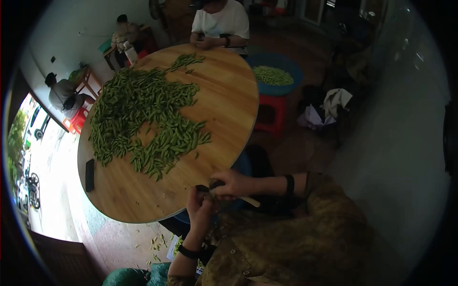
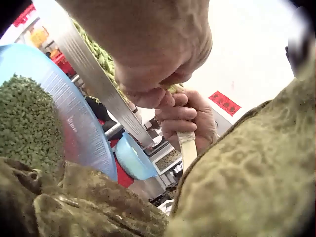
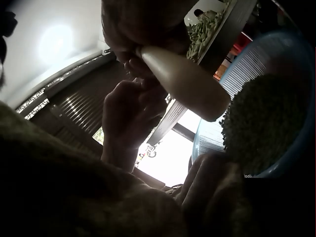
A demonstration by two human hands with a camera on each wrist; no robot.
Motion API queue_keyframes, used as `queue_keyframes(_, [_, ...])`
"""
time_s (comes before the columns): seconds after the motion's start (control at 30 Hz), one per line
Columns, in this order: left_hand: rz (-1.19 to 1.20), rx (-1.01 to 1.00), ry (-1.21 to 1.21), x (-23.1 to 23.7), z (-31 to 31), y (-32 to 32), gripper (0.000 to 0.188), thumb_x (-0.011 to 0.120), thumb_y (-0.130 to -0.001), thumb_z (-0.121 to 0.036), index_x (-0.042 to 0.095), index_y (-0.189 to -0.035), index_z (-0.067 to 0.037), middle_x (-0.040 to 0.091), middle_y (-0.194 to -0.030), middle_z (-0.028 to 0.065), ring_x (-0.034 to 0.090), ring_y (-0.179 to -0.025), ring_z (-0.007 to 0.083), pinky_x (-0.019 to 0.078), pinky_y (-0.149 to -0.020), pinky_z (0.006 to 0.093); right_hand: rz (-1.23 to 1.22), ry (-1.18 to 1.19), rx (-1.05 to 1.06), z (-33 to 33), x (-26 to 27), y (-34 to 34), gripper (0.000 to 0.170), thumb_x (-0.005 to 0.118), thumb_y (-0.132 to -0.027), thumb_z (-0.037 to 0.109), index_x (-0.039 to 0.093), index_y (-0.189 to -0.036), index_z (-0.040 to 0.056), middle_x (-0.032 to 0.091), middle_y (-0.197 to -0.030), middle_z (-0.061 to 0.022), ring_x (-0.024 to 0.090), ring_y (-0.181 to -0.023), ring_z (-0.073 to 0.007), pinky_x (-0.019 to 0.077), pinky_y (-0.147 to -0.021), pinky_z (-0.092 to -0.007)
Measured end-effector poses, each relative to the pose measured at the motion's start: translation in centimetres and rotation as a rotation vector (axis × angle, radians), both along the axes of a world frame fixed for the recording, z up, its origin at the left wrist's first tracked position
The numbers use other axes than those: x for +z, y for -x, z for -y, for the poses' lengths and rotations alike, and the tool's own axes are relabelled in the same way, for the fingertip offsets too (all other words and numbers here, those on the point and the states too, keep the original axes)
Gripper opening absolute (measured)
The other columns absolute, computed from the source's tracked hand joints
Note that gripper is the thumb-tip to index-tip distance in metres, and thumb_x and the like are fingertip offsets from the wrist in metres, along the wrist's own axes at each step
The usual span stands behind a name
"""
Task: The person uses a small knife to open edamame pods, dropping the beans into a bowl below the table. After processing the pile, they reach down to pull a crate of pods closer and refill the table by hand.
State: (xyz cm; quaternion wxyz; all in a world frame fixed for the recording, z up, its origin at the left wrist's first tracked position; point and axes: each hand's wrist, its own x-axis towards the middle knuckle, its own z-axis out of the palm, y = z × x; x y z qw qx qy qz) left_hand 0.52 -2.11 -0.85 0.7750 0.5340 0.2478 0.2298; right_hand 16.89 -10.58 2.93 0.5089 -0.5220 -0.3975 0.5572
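My right hand (image 1: pixel 230 185) grips a tool by its smooth pale handle (image 3: pixel 190 86), which sticks out behind the fist; the tool's working end is hidden between the hands. Close against it, my left hand (image 1: pixel 199 209) pinches a green bean pod, of which only a small bit (image 2: pixel 174 89) shows between the fingers. Dark coverings show on digits of both hands. The two hands meet just off the near edge of a round wooden table (image 1: pixel 229 105). A large heap of green bean pods (image 1: pixel 138 105) lies on it.
Below the hands stands a blue basin (image 2: pixel 81 118) of shelled green beans (image 2: pixel 27 123). Another blue basin (image 1: pixel 296 76) rests on a red stool (image 1: pixel 272 119). A person (image 1: pixel 222 24) sits across the table. A dark bar (image 1: pixel 89 175) lies at the table's left edge.
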Motion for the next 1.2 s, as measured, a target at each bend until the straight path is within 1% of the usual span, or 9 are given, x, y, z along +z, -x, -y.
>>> queue_keyframes(0.1, [0.000,0.048,-0.053,-0.4,0.1,-0.3,0.018,0.047,-0.086,-0.001,0.049,-0.102,-0.007,0.058,-0.078,0.0028,0.053,-0.059,0.0092,0.0410,-0.049,0.0200,0.077,-0.057,0.043,0.2,-0.3,0.2,0.020,0.063,-0.086,0.016,0.057,-0.096,0.0003,0.056,-0.064,-0.0026,0.053,-0.051,-0.0080,0.0394,-0.042,-0.0227])
queue_keyframes(0.17, [0.059,0.102,-0.058,-0.6,0.2,-0.5,0.022,0.044,-0.081,0.003,0.050,-0.101,-0.006,0.058,-0.077,0.0036,0.053,-0.059,0.0097,0.0407,-0.049,0.0203,0.455,-0.333,-0.031,-0.4,-2.0,0.2,0.022,0.065,-0.084,0.018,0.058,-0.097,0.0017,0.059,-0.067,-0.0035,0.056,-0.056,-0.0084,0.0429,-0.047,-0.0252])
queue_keyframes(0.23, [-0.022,-0.039,-0.043,-0.4,-0.6,-0.2,0.025,0.046,-0.082,0.004,0.048,-0.105,-0.005,0.059,-0.081,0.0037,0.058,-0.066,0.0105,0.0442,-0.054,0.0200,0.307,-0.108,-0.009,-0.2,0.1,-0.4,0.021,0.067,-0.082,0.019,0.059,-0.094,0.0026,0.060,-0.068,-0.0046,0.057,-0.061,-0.0089,0.0445,-0.052,-0.0274])
queue_keyframes(0.3, [-0.030,-0.067,0.004,-0.7,-1.0,-0.2,0.024,0.047,-0.082,0.004,0.049,-0.104,-0.004,0.061,-0.083,0.0043,0.059,-0.068,0.0112,0.0446,-0.054,0.0208,0.518,-0.365,-0.019,-0.4,-1.7,-0.5,0.021,0.067,-0.082,0.018,0.059,-0.092,0.0019,0.060,-0.068,-0.0049,0.056,-0.063,-0.0083,0.0441,-0.055,-0.0266])
queue_keyframes(0.37, [0.034,-0.046,0.081,-0.5,-0.5,-0.6,0.022,0.047,-0.081,0.004,0.050,-0.102,-0.004,0.061,-0.081,0.0042,0.060,-0.069,0.0112,0.0450,-0.055,0.0209,0.461,-0.183,0.036,-0.1,-0.3,-0.2,0.020,0.063,-0.082,0.014,0.059,-0.093,-0.0013,0.064,-0.075,-0.0073,0.061,-0.071,-0.0119,0.0482,-0.064,-0.0292])
queue_keyframes(0.6, [0.004,-0.135,-0.056,-2.1,-0.8,-0.3,0.023,0.050,-0.079,0.005,0.051,-0.102,-0.001,0.063,-0.079,0.0062,0.061,-0.074,0.0123,0.0474,-0.062,0.0247,0.143,-0.058,0.036,0.1,0.0,-0.3,0.008,0.060,-0.086,0.008,0.057,-0.091,0.0028,0.055,-0.066,0.0014,0.046,-0.050,-0.0031,0.0341,-0.043,-0.0190])
queue_keyframes(0.77, [-0.095,-0.169,-0.855,-2.6,-1.3,0.7,0.022,0.053,-0.084,-0.001,0.051,-0.106,0.002,0.065,-0.085,0.0122,0.063,-0.080,0.0186,0.0488,-0.069,0.0280,0.165,-0.088,-0.040,-0.2,0.2,-2.4,0.008,0.059,-0.087,0.008,0.056,-0.091,0.0022,0.055,-0.065,0.0005,0.046,-0.046,-0.0035,0.0334,-0.041,-0.0186])
queue_keyframes(1.1, [-0.093,0.057,-0.449,0.8,-0.2,3.2,0.019,0.064,-0.084,-0.009,0.054,-0.098,-0.001,0.062,-0.081,0.0175,0.064,-0.074,0.0334,0.0497,-0.065,0.0321,-0.092,-0.031,0.043,-0.9,-1.5,0.5,0.011,0.057,-0.090,0.011,0.056,-0.096,0.0014,0.055,-0.068,-0.0001,0.046,-0.048,-0.0038,0.0327,-0.040,-0.0184])
queue_keyframes(1.2, [-0.483,-0.008,-1.046,4.7,-2.3,7.9,0.010,0.061,-0.084,-0.011,0.055,-0.085,-0.003,0.060,-0.076,0.0202,0.060,-0.072,0.0392,0.0485,-0.061,0.0413,-0.104,0.025,0.022,-1.0,-1.0,0.0,0.019,0.054,-0.090,0.012,0.053,-0.105,0.0006,0.051,-0.069,0.0001,0.043,-0.048,-0.0046,0.0327,-0.041,-0.0191])
